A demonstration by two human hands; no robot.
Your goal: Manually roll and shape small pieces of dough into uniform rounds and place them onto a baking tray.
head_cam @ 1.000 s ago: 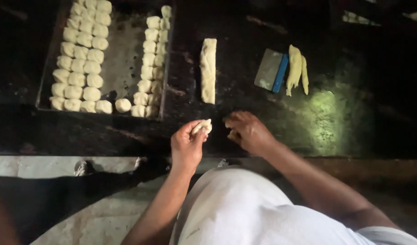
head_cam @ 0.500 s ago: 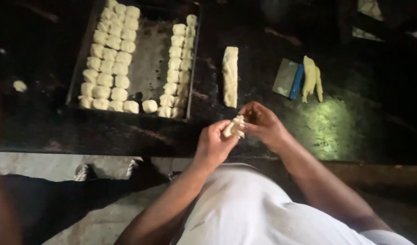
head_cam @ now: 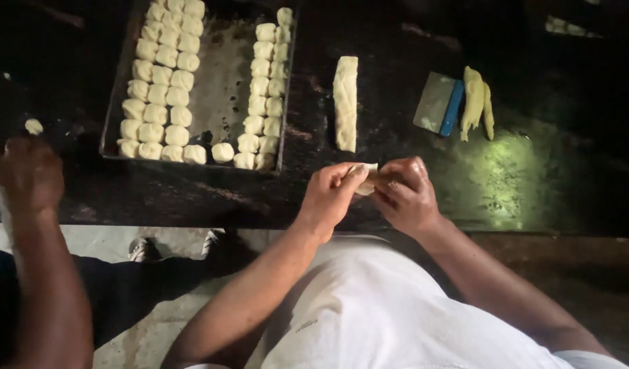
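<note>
A small pale piece of dough (head_cam: 366,178) is pinched between both my hands just above the dark table's near edge. My left hand (head_cam: 330,195) grips it from the left and my right hand (head_cam: 406,195) closes on it from the right, fingertips touching. Straight beyond them lies a long scored strip of dough (head_cam: 346,102). A dark metal baking tray (head_cam: 222,75) at the far left holds several rows of small dough balls (head_cam: 157,89), with a bare lane down its middle.
A metal scraper with a blue handle (head_cam: 439,102) and two yellowish dough strips (head_cam: 477,102) lie at the right. Another person's hand (head_cam: 24,174) rests at the left table edge near a stray dough bit (head_cam: 33,126). The dark table (head_cam: 519,184) ends just before my body.
My right hand came left and joined my left hand on the dough piece. The view shifted, so the tray and dough strip now sit further right in the frame.
</note>
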